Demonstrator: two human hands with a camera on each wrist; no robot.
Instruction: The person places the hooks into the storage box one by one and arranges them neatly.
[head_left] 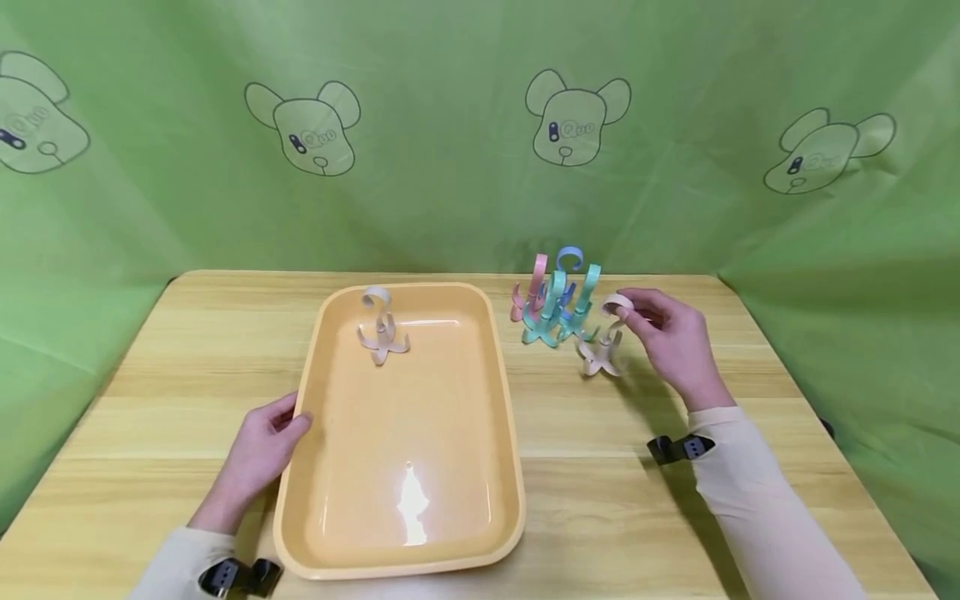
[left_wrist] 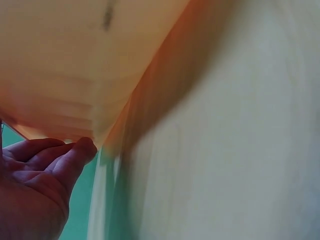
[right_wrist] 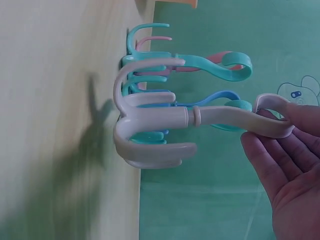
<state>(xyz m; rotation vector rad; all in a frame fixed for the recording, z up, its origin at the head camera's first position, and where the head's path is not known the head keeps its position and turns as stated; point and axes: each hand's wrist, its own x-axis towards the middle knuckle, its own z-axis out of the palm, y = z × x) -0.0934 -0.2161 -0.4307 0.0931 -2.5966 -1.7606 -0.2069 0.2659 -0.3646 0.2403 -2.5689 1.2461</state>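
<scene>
A shallow orange-yellow tray [head_left: 408, 417] lies on the table, and my left hand [head_left: 258, 442] grips its left rim, thumb over the edge. In the left wrist view, the fingers [left_wrist: 75, 157] hold the tray's outer wall [left_wrist: 55, 90]. A beige multi-prong rotating hook [head_left: 382, 337] stands inside the tray near its far left corner. My right hand [head_left: 667, 337] pinches the curled top of a second beige hook [right_wrist: 155, 120], prongs downward; it appears raised off the table. Behind it stand two teal hooks [head_left: 553, 304], a pink hook [head_left: 538, 279] and a blue hook [head_left: 570, 254].
The wooden table [head_left: 600, 517] runs back to a green cloth backdrop [head_left: 450, 192] printed with mouse-head outlines. The hook cluster stands close to the table's far edge, right of the tray. Black wrist devices [head_left: 678, 448] sit on both sleeves.
</scene>
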